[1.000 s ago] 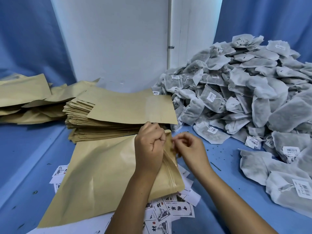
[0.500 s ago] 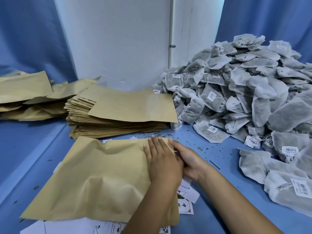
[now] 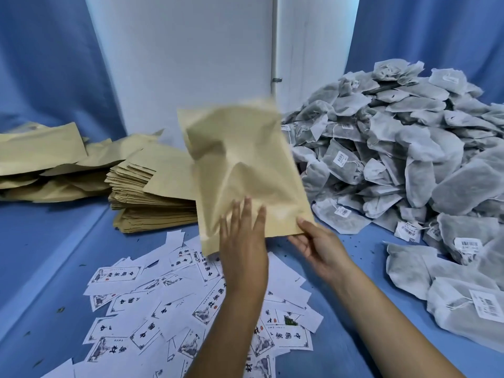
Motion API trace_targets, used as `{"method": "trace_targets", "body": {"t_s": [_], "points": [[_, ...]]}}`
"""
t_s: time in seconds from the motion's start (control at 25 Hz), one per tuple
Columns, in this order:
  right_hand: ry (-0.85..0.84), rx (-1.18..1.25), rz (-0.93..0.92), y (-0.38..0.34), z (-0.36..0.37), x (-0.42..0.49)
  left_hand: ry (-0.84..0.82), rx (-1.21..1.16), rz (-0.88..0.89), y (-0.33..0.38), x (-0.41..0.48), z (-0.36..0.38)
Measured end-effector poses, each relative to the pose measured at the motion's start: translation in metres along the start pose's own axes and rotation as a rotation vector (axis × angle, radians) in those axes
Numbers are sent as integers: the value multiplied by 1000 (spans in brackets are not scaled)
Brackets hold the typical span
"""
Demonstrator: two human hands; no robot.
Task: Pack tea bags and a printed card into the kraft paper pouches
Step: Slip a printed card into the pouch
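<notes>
- Right hand (image 3: pixel 317 245) grip pinches the lower corner of the raised kraft pouch (image 3: pixel 245 175), centre frame.
- Left hand (image 3: pixel 242 241) grip open, fingers spread on the pouch.
- Printed cards (image 3: pixel 163 317) lie below.

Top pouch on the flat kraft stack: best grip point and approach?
Judging from its pose, take the top pouch by its near-left corner, which juts out past the stack of flat pouches beneath. Come in low from the front-left with the left hand, thumb over and fingers under the overhang. Its right part is hidden behind the raised filled pouch that the right hand pinches.
</notes>
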State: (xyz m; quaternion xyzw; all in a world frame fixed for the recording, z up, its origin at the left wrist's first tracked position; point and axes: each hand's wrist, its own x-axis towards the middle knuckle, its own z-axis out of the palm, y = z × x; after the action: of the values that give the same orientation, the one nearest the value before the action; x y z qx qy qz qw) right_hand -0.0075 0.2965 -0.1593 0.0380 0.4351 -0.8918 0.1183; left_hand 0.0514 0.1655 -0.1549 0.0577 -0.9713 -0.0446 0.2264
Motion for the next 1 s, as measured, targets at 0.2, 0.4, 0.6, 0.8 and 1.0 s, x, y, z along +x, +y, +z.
{"method": "trace_targets", "body": {"t_s": [0.2,0.4,0.6,0.8,1.0], "points": [[219,-182,4,7,-14,12,-268,-291,-304,-19,3,5],[233,-117,-14,6,-17,13,-204,-1068,-807,-53,9,-9],[193,-45,-36,-1,-19,13,-215,-1427,-875,-63,8,-11],[193,-100,-60,-3,-23,16,-162,-1335,-801,-60,5,-14],[163,-107,-81,3,-22,16,-127,-1317,-741,-56,5,-15]]}}
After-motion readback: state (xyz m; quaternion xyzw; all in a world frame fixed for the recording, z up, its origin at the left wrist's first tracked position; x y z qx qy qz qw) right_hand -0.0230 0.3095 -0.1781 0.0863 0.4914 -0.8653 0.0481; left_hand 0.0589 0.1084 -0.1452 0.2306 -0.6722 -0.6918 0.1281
